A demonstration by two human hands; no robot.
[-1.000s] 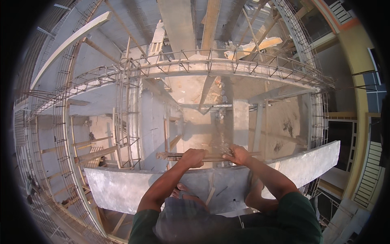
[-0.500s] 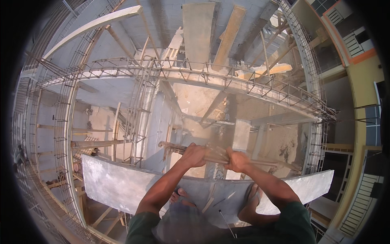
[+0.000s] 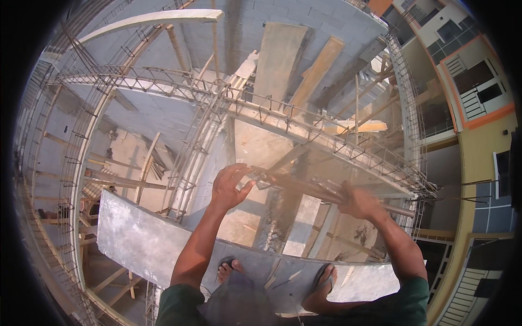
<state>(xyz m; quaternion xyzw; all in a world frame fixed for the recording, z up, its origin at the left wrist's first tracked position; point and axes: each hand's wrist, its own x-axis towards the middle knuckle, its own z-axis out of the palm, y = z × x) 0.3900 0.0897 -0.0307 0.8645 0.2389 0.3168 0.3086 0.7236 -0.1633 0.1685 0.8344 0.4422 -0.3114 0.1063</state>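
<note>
Left hand: yours, opened with fingers spread beside the pole's end — contact cannot be told — where half a second ago it was wrapped around. Right hand: closed around the long brown pole, so the load now seems carried on that side alone. Pole: blurred, shifted rightward, slanting above the dusty floor. Plank: grey, under your sandalled feet. Obstacles: rebar-topped beam crossing beyond the pole; rebar joint near its right tip, a likely snag.
</note>
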